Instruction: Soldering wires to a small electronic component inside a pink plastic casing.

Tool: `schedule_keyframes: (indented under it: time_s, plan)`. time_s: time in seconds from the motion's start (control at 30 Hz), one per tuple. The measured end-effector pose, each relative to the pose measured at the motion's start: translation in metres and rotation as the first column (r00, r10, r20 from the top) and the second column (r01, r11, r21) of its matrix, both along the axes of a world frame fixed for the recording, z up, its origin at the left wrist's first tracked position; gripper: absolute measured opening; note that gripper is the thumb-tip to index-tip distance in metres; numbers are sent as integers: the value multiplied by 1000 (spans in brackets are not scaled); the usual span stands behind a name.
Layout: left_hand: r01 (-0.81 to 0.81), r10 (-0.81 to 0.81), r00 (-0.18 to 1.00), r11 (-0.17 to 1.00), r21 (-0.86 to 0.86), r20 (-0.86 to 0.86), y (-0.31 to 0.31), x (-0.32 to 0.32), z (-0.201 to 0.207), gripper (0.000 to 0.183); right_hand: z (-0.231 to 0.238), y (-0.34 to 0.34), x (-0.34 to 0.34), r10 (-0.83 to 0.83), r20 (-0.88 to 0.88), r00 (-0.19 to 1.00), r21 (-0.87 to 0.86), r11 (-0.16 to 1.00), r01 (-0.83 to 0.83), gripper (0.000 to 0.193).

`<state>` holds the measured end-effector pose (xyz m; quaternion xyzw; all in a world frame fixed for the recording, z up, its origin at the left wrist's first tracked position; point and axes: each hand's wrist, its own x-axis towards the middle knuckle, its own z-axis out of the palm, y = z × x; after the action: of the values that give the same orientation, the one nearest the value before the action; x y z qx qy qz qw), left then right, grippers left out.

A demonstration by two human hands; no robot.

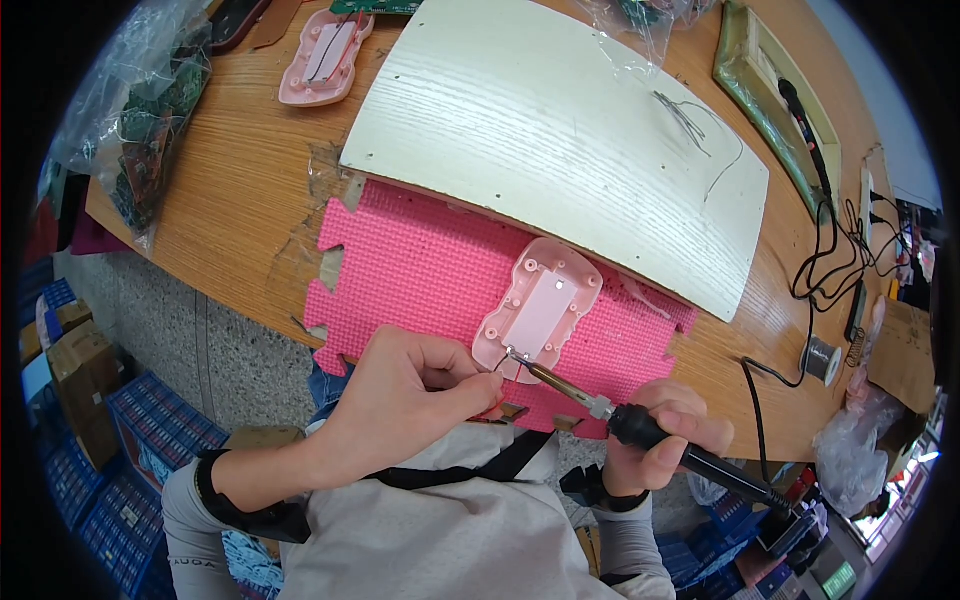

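A pink plastic shell half lies tilted on the pink foam mat, its inner side with posts and a flat pale rectangle facing up. My left hand is closed in a pinch on thin wires, one red and one dark, at the shell's near end. In my right hand is a soldering iron, gripped by its black handle. Its tip rests at a small metal contact near the shell's lower left corner, where a wire end also meets. The wires' far ends are hidden by my fingers.
A white board stands just beyond the mat, with loose wires on it. Another pink shell and a bag of circuit boards lie at the left. To the right are black cables, a solder spool and a framed tray.
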<state>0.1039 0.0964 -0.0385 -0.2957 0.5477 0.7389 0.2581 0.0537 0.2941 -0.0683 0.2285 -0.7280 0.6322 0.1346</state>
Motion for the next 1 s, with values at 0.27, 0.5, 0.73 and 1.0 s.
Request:
schedule_keyframes:
  time_s: [0.27,0.5,0.73,1.0]
  plan:
    - [1,-1,1000,1000,1,-7,-1,2,0,14,0,0,-2,-13,-12,1000,-56,998,12,26]
    - [-31,32,999,999,42,-17,0,2,0,13,0,-1,-3,33,16,999,-74,997,-31,24]
    - [-34,35,999,998,49,-19,-1,1,0,13,-1,-2,-4,22,6,1000,-98,995,-21,25]
    - [10,-10,1000,1000,18,2,-1,-3,4,13,8,4,-14,-79,-96,992,-89,994,71,23]
